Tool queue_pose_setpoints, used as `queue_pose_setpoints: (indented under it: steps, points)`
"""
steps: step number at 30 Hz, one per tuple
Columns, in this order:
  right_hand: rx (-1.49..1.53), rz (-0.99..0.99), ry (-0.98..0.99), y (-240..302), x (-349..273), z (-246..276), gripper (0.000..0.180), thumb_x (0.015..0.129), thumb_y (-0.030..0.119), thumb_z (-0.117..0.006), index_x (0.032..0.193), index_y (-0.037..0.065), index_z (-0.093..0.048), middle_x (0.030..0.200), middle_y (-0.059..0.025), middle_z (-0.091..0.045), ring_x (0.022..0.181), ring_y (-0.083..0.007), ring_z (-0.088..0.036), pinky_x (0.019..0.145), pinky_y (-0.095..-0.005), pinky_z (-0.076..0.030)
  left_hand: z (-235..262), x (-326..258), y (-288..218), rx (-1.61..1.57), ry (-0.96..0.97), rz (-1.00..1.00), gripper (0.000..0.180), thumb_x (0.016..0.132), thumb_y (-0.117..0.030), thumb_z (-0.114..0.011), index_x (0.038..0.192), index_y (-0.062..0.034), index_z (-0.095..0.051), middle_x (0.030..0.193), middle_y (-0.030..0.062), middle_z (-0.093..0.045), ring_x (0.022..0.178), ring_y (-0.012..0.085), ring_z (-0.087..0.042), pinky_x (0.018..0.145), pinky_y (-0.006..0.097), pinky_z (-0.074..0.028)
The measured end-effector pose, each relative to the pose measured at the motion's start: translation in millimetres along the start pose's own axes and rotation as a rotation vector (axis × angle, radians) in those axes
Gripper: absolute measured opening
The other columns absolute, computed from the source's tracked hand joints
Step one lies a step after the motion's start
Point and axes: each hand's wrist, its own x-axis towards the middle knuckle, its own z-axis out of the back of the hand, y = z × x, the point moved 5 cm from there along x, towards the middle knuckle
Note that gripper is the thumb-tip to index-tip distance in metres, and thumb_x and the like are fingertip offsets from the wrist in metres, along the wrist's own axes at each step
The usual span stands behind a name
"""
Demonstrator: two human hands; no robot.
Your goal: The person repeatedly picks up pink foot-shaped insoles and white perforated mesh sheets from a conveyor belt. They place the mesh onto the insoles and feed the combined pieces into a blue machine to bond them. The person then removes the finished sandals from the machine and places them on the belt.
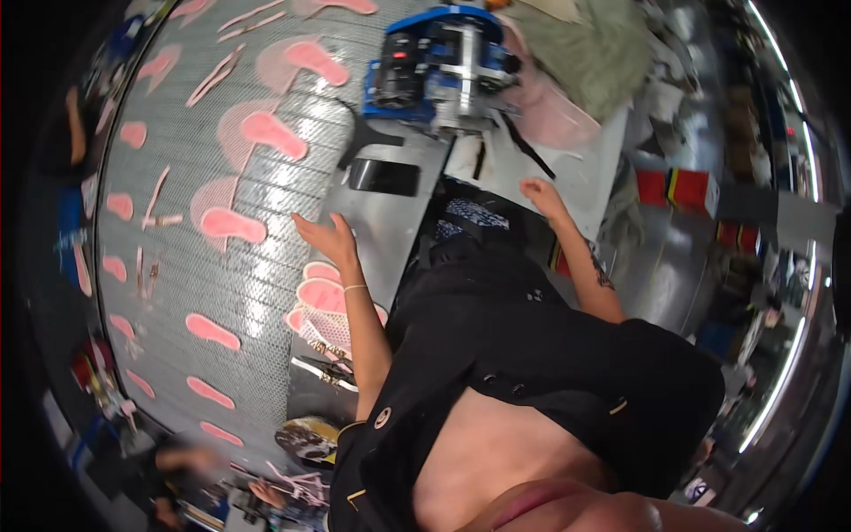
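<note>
My left hand (330, 238) is held out over the belt's edge, fingers apart, with nothing in it. Nearest to it on the wire-mesh conveyor belt (266, 328) is a pink insole (232, 225) with a pale pink mesh piece (211, 197) beside it. Under my left forearm, a pile of pink insoles (321, 295) and white mesh pieces (324, 328) lies on the metal ledge. My right hand (542, 197) is raised near the white tabletop (581, 164), its fingers curled in; whether they hold anything is too small to tell.
A blue and black machine (443, 71) stands ahead, with a dark flat panel (385, 177) before it. Pink sheer material (554, 111) and olive cloth (576, 53) lie to its right. Red boxes (678, 191) sit farther right. Another person's arm (75, 129) shows across the belt.
</note>
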Motion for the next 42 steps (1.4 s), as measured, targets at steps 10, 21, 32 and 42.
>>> queue_pose_setpoints:
  steps: [10, 21, 32, 42]
  points:
    - [0.052, -0.149, -0.675, -81, 95, 161, 0.061, 0.075, 0.025, -0.079, 0.122, -0.004, -0.054, 0.123, -0.0233, -0.055, 0.109, -0.0284, -0.057, 0.088, -0.0361, -0.047, -46, -84, -85, -0.07, 0.157, -0.077, 0.078, 0.08, -0.006, -0.057, 0.145, 0.0095, -0.018, 0.14, 0.0298, -0.033, 0.127, 0.0399, -0.039, 0.109, 0.045, -0.03]
    - [-0.193, 0.378, -0.876, 11, 149, 242, 0.028, 0.082, 0.023, -0.071, 0.097, 0.0, -0.066, 0.09, -0.0153, -0.069, 0.082, -0.0315, -0.067, 0.072, -0.0396, -0.05, -100, -154, -136, -0.195, 0.295, 0.1, 0.063, 0.083, -0.002, -0.055, 0.141, 0.0031, -0.032, 0.133, 0.0218, -0.044, 0.112, 0.0297, -0.054, 0.096, 0.039, -0.043]
    - [-0.047, 0.715, 0.314, 179, 11, 120, 0.017, 0.087, 0.011, -0.068, 0.098, -0.001, -0.065, 0.088, -0.0061, -0.07, 0.081, -0.0119, -0.065, 0.074, -0.0269, -0.051, -119, -141, -318, -0.465, 0.697, -0.385, 0.059, 0.084, -0.014, -0.066, 0.137, -0.0034, -0.044, 0.139, 0.0171, -0.044, 0.131, 0.0326, -0.039, 0.111, 0.04, -0.028]
    - [0.187, 0.337, 0.468, 104, 16, 53, 0.02, 0.088, 0.017, -0.067, 0.089, -0.003, -0.068, 0.076, -0.0023, -0.067, 0.069, -0.0063, -0.057, 0.062, -0.0244, -0.045, -163, -122, -225, -0.927, 0.747, 0.375, 0.03, 0.097, -0.027, -0.056, 0.091, 0.0004, -0.066, 0.075, 0.0002, -0.062, 0.065, 0.0068, -0.053, 0.06, 0.024, -0.043]
